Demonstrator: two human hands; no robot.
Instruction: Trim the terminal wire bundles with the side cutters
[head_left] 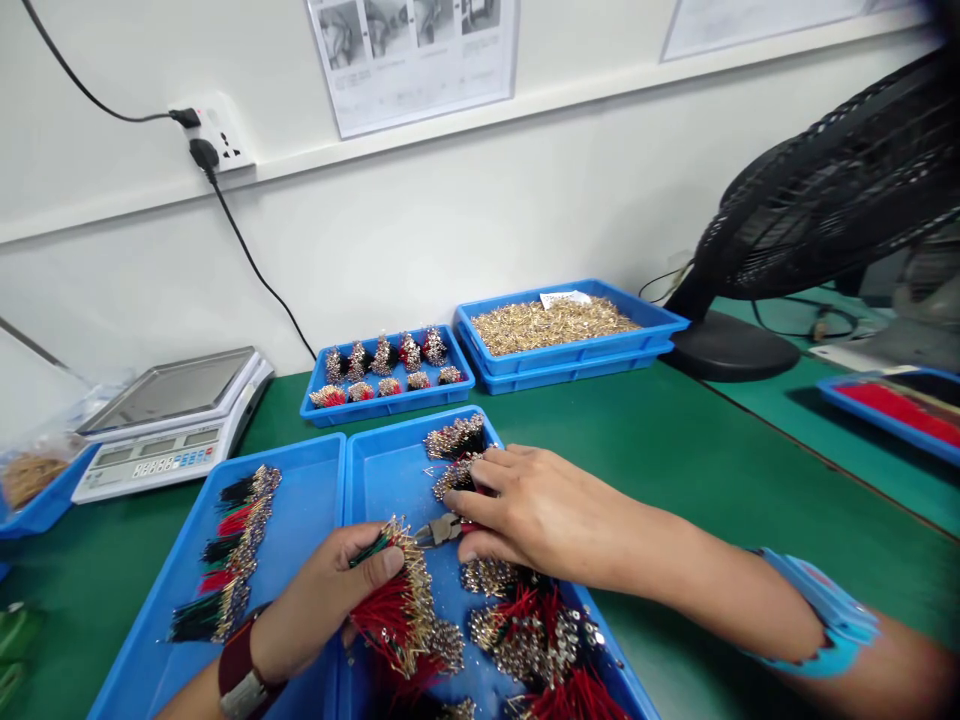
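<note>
My left hand (334,585) is closed round a bundle of red and green wires (394,600) whose gold-coloured metal tips fan out to the right. Over the right side of a blue tray (390,470), my right hand (525,505) wraps round a pair of pliers (439,531). The plier jaws point left and lie beside the bundle's tips; whether they touch is hard to tell. More wire bundles (525,635) with shiny metal ends lie in this tray below my right hand. Others sit at its far end, partly behind my fingers.
A second blue tray (300,480) on the left holds a row of bundles (232,550). Behind are a smaller tray of bundles (386,400), stacked trays of gold-coloured pins (555,325), a scale (172,420) and, at right, a black fan (810,190). Cables hang along the wall.
</note>
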